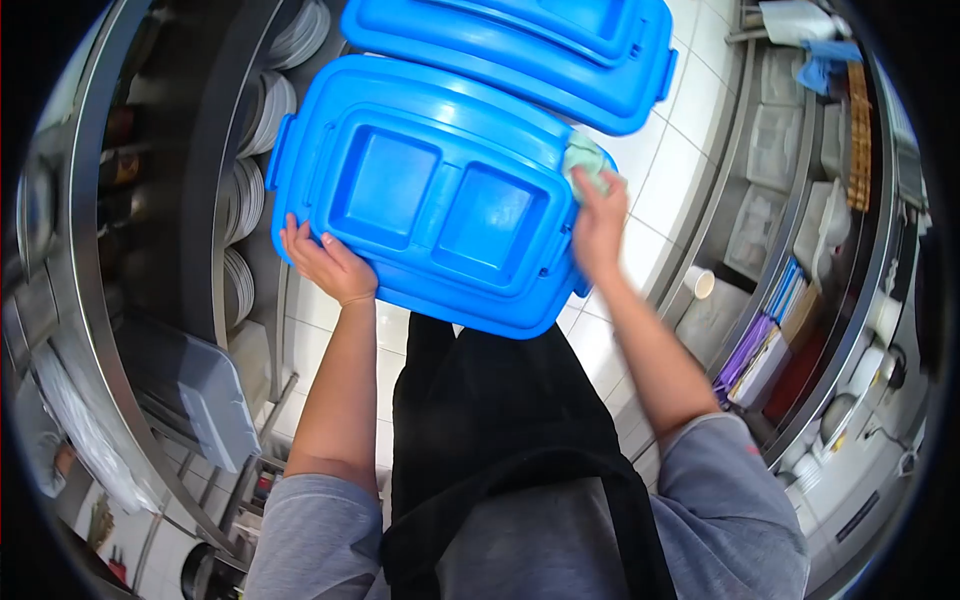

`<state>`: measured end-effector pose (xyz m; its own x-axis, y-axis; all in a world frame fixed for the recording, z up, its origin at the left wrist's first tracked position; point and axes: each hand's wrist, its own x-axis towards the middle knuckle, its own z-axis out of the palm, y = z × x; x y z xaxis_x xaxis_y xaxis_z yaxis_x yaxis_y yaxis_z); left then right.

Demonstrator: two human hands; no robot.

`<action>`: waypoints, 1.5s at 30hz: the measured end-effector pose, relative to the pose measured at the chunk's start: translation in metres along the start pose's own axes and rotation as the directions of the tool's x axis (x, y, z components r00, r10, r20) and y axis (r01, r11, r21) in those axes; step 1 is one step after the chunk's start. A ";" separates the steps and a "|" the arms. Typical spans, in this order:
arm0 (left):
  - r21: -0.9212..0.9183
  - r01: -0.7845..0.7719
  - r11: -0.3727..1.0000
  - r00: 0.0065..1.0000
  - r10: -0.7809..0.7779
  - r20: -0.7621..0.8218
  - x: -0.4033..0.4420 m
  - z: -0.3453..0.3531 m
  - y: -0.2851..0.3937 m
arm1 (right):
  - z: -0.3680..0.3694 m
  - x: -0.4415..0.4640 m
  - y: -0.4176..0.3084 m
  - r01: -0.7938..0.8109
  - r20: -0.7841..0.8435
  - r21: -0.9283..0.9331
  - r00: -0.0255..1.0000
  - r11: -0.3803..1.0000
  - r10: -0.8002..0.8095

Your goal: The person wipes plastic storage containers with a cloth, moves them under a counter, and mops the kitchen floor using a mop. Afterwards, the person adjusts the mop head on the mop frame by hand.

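Observation:
A large blue lid [450, 190] with two rectangular recesses lies in front of me, slightly tilted. My left hand [330, 264] rests on its lower left edge, palm down with the fingers spread. At the lid's upper right corner, my right hand [600, 215] holds a pale green cloth [583, 160] against the surface, its fingers closed on the cloth and slightly blurred. What lies beneath the lid is hidden.
A second blue lid [530, 55] is just beyond the first. Stacked plates [268, 112] fill shelves on the left, above a grey bin [205, 390]. Along the right, shelves hold clear containers [773, 140], a cup [699, 282] and purple items [745, 352]. White floor tiles [665, 175] show between.

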<state>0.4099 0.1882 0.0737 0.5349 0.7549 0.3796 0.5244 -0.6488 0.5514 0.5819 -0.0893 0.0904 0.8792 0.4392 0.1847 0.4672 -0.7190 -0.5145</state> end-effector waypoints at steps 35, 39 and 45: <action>-0.434 -0.829 0.353 0.039 0.810 0.585 -0.020 -0.009 0.105 | 0.017 -0.073 -0.053 -0.530 -0.283 0.453 0.678 0.717 0.679; -0.564 -0.729 0.388 0.215 0.912 0.349 0.006 -0.042 0.105 | -0.018 -0.035 -0.048 -0.394 -0.355 0.545 0.691 0.740 0.630; -0.742 -0.320 0.589 0.880 0.475 -0.002 0.107 -0.113 0.027 | -0.012 -0.010 -0.075 -0.236 -0.061 -0.370 0.971 0.898 0.230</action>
<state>0.4065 0.2627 0.2129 0.7181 0.3568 0.5975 -0.3535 -0.5526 0.7547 0.5389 -0.0464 0.1375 0.9672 0.2279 0.1121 0.2463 -0.9492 -0.1957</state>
